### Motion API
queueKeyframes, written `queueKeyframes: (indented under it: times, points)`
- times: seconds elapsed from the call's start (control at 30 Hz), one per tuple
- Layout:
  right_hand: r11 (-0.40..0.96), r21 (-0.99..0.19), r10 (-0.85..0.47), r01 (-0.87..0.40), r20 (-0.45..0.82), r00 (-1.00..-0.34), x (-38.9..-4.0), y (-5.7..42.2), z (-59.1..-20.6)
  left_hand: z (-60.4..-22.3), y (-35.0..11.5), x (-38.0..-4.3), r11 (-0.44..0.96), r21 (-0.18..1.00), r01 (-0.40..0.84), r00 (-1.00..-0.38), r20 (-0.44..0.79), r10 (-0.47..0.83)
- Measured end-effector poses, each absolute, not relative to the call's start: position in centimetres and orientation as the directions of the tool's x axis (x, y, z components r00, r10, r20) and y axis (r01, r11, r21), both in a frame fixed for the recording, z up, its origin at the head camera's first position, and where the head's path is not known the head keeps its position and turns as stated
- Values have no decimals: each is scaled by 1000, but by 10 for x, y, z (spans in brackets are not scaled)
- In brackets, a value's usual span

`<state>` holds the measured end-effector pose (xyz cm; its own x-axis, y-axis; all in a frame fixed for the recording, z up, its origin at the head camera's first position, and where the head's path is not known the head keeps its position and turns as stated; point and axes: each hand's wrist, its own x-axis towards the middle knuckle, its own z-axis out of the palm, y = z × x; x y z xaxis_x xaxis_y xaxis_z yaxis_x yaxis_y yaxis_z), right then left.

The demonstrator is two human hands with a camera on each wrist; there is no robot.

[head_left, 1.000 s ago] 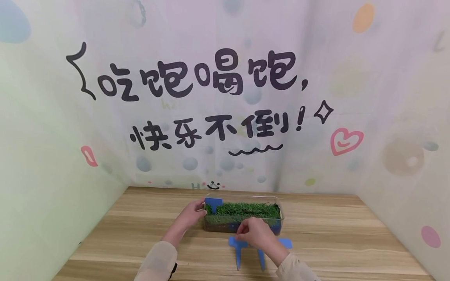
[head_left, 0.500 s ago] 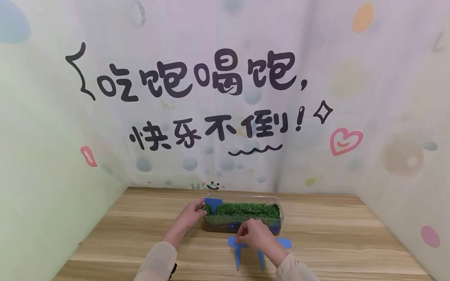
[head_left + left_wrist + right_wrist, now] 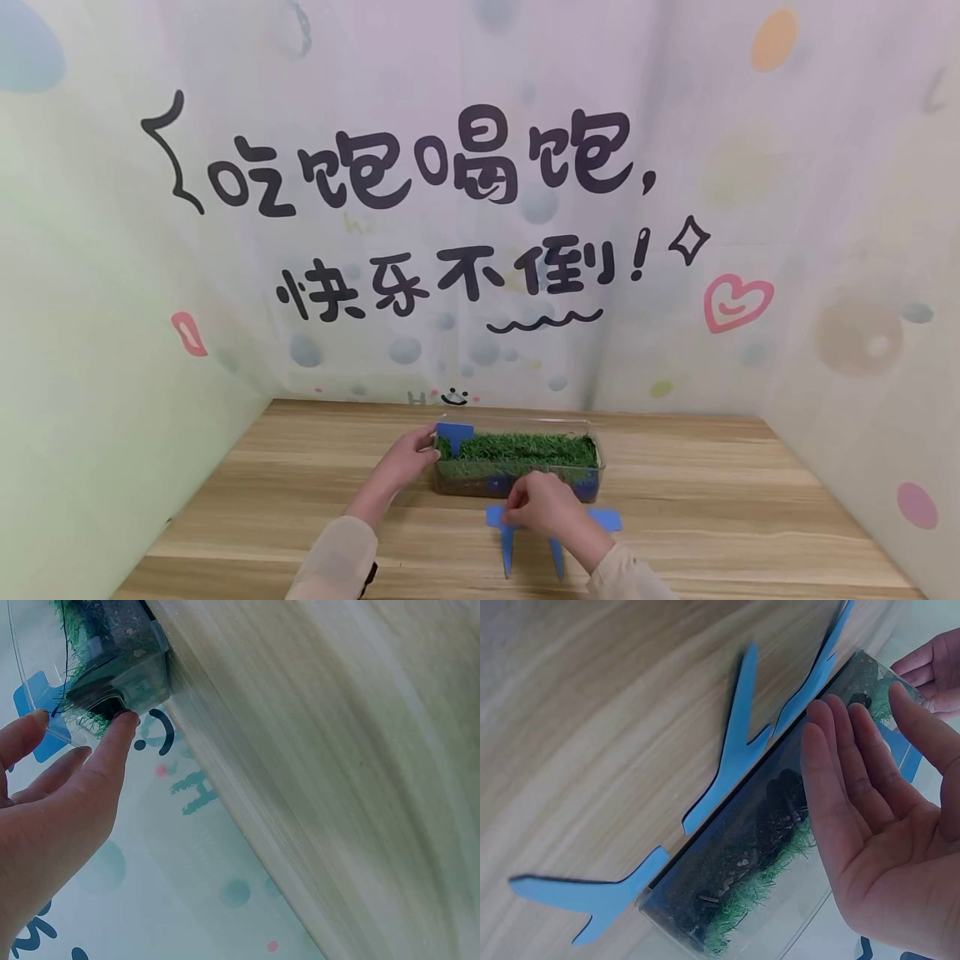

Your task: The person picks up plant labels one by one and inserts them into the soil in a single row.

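Note:
My left hand is at the left end of a clear plastic box filled with green artificial grass. In the left wrist view, extended fingertips touch the box's end. A blue T-shaped plant label stands upright in the grass at that end. My right hand hovers in front of the box, over the blue plant labels. Seen from the right wrist, its fingers are loosely extended and hold nothing. Beneath it lie three such labels: a left one, a middle one and a right one.
The wooden tabletop meets a patterned back wall with large black lettering. The box stands a short way in front of that wall. Side walls enclose the table left and right.
My right hand has dipped very slightly over the labels. The left hand, the box and the labels stay where they were.

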<state>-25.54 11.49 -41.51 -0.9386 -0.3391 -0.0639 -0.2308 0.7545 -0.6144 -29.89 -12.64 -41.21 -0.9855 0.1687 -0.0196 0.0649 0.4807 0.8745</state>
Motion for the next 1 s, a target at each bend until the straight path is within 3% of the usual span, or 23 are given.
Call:
queueKeyframes:
  times: [1.0]
  points:
    - [758, -622, -330, -195, -109, -938, -251, 112, -418, -411, -125, -298, 478, 876, 66, -987, -15, 162]
